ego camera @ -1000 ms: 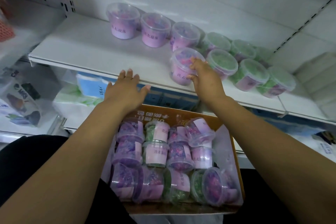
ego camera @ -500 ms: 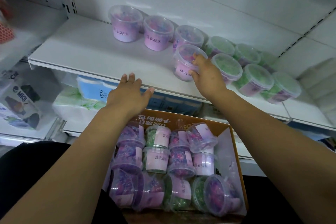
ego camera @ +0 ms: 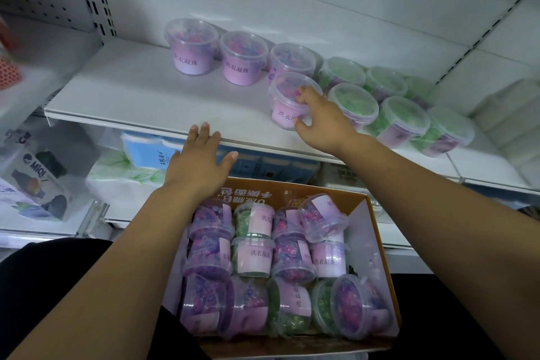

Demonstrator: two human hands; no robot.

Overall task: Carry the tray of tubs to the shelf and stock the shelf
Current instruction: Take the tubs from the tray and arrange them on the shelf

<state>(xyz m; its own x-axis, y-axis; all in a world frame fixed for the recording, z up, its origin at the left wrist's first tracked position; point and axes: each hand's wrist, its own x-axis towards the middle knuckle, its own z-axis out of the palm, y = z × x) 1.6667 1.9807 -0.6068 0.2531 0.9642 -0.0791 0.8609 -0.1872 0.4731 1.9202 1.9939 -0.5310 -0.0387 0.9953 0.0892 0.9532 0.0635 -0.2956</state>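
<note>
Stocking roughly half done: my right hand point(ego camera: 321, 123) curls round a pink tub point(ego camera: 287, 96) standing on the shelf point(ego camera: 146, 102) beside the placed tubs point(ego camera: 244, 63), my left hand point(ego camera: 198, 161) lies open, fingers straight, at the shelf lip, while the tray point(ego camera: 377, 231) below holds about a dozen unshelved tubs point(ego camera: 254, 257).

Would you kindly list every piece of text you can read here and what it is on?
"洗衣凝珠": labels of the shelf tub and tray tub.
"MIQI": package, lower left.
"手撕面包", upside down: tray flap.
Tissue pack print: too blurred.
</note>
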